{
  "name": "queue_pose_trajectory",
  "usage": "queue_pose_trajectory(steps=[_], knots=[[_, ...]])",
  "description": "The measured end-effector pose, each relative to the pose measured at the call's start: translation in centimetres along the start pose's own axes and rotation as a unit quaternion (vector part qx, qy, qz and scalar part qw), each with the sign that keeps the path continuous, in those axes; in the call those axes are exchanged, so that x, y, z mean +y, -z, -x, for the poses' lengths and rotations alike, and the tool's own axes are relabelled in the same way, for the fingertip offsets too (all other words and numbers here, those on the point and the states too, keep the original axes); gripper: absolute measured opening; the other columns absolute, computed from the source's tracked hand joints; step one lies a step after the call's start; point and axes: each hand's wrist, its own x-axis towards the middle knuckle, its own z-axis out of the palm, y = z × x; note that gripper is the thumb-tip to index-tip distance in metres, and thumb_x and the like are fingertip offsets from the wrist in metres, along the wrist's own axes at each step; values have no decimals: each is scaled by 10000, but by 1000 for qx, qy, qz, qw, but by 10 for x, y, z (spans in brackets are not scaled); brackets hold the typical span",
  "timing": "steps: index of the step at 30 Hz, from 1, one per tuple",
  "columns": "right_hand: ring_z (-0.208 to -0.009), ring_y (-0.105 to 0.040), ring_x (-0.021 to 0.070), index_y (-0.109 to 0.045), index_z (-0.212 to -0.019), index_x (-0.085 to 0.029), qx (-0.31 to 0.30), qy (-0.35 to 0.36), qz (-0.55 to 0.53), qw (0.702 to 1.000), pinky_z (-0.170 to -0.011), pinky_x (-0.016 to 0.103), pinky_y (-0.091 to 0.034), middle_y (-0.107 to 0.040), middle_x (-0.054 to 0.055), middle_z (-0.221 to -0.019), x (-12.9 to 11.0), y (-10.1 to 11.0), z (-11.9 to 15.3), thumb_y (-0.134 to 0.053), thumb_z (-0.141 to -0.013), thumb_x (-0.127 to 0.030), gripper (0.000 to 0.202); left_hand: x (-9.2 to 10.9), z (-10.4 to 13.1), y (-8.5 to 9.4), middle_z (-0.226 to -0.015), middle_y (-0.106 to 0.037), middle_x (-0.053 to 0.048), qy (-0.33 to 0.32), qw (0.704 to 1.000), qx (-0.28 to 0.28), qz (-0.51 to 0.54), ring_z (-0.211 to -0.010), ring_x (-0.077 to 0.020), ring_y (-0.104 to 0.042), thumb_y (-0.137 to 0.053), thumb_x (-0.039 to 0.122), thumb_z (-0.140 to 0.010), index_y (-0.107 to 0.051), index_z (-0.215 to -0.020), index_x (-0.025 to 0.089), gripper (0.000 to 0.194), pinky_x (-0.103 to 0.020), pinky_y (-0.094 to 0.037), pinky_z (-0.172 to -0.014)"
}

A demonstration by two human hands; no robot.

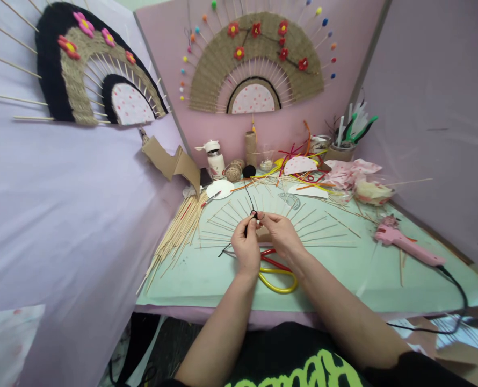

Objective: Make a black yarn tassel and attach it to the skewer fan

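My left hand (246, 244) and my right hand (281, 234) meet above the middle of the table, fingers pinched around black yarn (247, 189). The yarn runs up to a black ball (249, 171), and a loose end hangs left of my left hand. Beneath both hands lies a half-round fan of thin sticks (323, 229) with a brown cardboard piece (264, 234) at its base, partly hidden by my hands. Scissors with red and yellow handles (278, 290) lie just below, partly covered by my right wrist.
A bundle of sticks (178, 231) lies left. A pink glue gun (408, 247) with a black cord is at right. Behind stand a white bottle (215, 163), twine (233, 171) and a tool pot (339, 152). Finished fans (259, 62) hang on the walls.
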Motion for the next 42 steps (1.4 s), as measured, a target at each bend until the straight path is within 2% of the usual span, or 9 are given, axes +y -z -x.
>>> queue_pose_trajectory(steps=[3,10,15,21,24,29,37,39,42], knots=[[-656,-570,148,-763,-711,-182,18,39,17,999,-656,277,-432,-695,9,-688,-2,1,0,-836,-552,-490,354,6,4,-2,-875,-710,-56,-37,999,33,-17,-777,-151,-632,-619,364,-827,-712,-929,173,235,-275,-483,-713],[-647,-563,157,-765,-710,-193,47,45,35,997,-642,288,-429,-698,10,-685,-5,1,2,-822,-571,-448,297,11,5,-1,-880,-718,-65,-66,996,29,-57,-844,-172,-641,-629,293,-817,-719,-881,159,173,-300,-485,-811],[-608,-532,145,-744,-664,-186,54,52,51,996,-600,278,-407,-663,0,-629,-3,4,-1,-810,-577,-435,272,12,6,-2,-916,-727,-73,-35,998,7,-52,-890,-178,-650,-629,295,-812,-711,-902,156,185,-308,-486,-851],[-593,-526,140,-728,-645,-180,23,47,80,995,-602,280,-408,-646,-4,-601,-4,11,-2,-807,-573,-435,276,18,12,10,-918,-728,-85,49,997,-55,-28,-858,-187,-661,-633,341,-804,-690,-989,150,272,-316,-503,-800],[-553,-490,122,-728,-662,-180,-8,35,118,992,-579,274,-377,-647,-4,-596,-6,18,-3,-791,-606,-473,305,29,11,30,-904,-727,-85,38,990,-102,-87,-865,-191,-652,-603,362,-831,-705,-944,155,257,-307,-494,-790],[-570,-464,105,-746,-695,-183,-61,34,152,986,-590,266,-338,-679,11,-659,-10,30,-4,-786,-632,-488,313,44,-4,58,-931,-722,-69,8,980,-90,-179,-775,-163,-608,-660,307,-775,-723,-904,180,191,-261,-470,-677],[-599,-479,112,-752,-696,-174,-98,21,156,983,-597,266,-342,-694,32,-682,-19,35,4,-785,-646,-474,306,38,-12,52,-807,-684,-46,-11,948,-237,-211,-689,-147,-545,-707,279,-717,-766,-776,209,109,-256,-438,-637],[-598,-479,109,-755,-701,-176,-91,19,152,984,-595,264,-340,-693,28,-682,-18,36,5,-793,-640,-464,297,38,-14,52,-731,-666,-38,-1,949,-229,-215,-681,-155,-553,-698,282,-719,-754,-718,203,97,-262,-442,-628],[-547,-446,99,-762,-717,-183,-71,4,158,985,-558,261,-324,-667,6,-624,-16,36,6,-803,-627,-464,298,44,-18,55,-692,-680,-36,35,973,-166,-158,-674,-156,-584,-724,309,-697,-734,-710,176,134,-274,-466,-653]])
